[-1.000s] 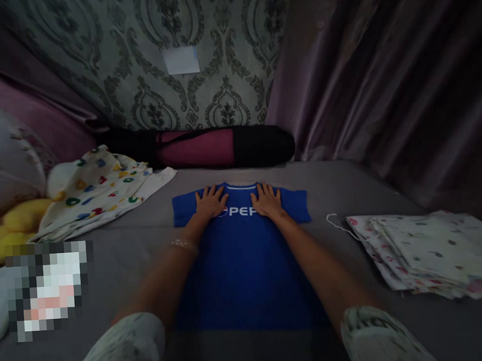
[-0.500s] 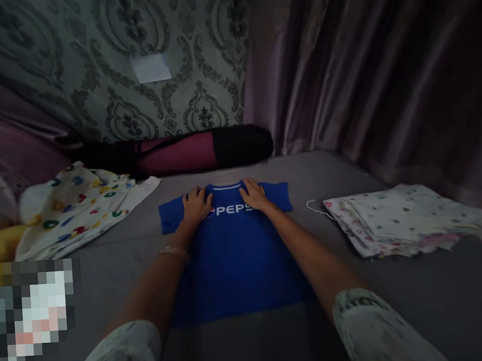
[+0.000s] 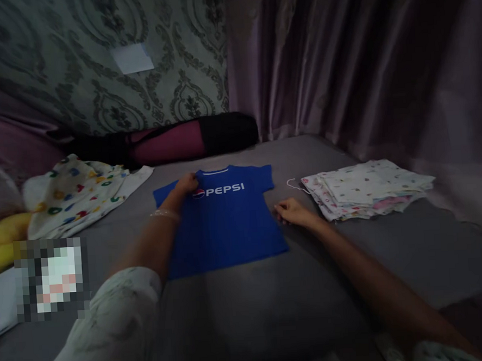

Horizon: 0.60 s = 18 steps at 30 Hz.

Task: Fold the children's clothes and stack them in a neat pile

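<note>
A blue T-shirt (image 3: 227, 225) with PEPSI lettering lies spread flat on the grey bed sheet (image 3: 241, 311), its collar toward the wall. My left hand (image 3: 188, 182) is closed at the shirt's left shoulder, beside the collar; its fingertips are hard to make out. My right hand (image 3: 291, 211) is off the lettering, at the shirt's right side edge below the sleeve. Its fingers are curled together in a pinch, and whether fabric is between them is too small to tell.
A folded pile of printed cloths (image 3: 367, 186) with a white string lies right. Letter-patterned cloth (image 3: 82, 193) and a yellow plush thing (image 3: 10, 235) are at left. A black and maroon roll (image 3: 169, 147) lies along the wall, near purple curtains (image 3: 299, 62).
My right hand has moved from the shirt's chest out to its right side, and its fingers have closed. My left hand has gone from spread to closed near the shoulder. The view has shifted.
</note>
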Each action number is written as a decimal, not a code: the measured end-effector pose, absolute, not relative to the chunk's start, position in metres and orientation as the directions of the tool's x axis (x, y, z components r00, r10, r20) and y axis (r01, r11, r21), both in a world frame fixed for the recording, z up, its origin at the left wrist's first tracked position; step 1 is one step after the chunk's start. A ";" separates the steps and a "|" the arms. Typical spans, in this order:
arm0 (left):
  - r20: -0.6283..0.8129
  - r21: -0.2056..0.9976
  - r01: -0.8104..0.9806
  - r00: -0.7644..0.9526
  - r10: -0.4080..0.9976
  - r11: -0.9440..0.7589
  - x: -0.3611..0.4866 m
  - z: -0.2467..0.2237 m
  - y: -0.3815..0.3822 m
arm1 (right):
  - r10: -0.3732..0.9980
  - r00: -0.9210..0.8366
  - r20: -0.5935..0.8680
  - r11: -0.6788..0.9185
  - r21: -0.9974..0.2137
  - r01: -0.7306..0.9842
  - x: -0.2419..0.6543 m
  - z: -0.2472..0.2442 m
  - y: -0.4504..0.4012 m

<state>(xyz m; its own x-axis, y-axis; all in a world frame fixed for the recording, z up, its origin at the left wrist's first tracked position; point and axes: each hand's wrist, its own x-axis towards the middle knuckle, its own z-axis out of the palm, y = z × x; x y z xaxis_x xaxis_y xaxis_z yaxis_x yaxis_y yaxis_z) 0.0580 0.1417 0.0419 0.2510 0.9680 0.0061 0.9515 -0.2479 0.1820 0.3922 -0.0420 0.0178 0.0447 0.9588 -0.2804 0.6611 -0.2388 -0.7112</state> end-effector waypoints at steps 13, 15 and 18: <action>0.079 0.348 0.901 0.245 0.966 -0.258 0.190 0.043 0.077 | 0.977 -0.022 -0.210 -0.070 -0.422 0.904 0.381 0.025 -0.064; 0.105 0.355 0.870 0.327 0.939 -0.343 0.210 0.040 0.072 | 0.973 -0.026 -0.231 -0.077 -0.424 0.902 0.377 0.028 -0.069; 0.136 0.344 0.813 0.452 0.882 -0.470 0.237 0.038 0.067 | 0.962 -0.052 -0.268 -0.079 -0.458 0.886 0.372 0.033 -0.076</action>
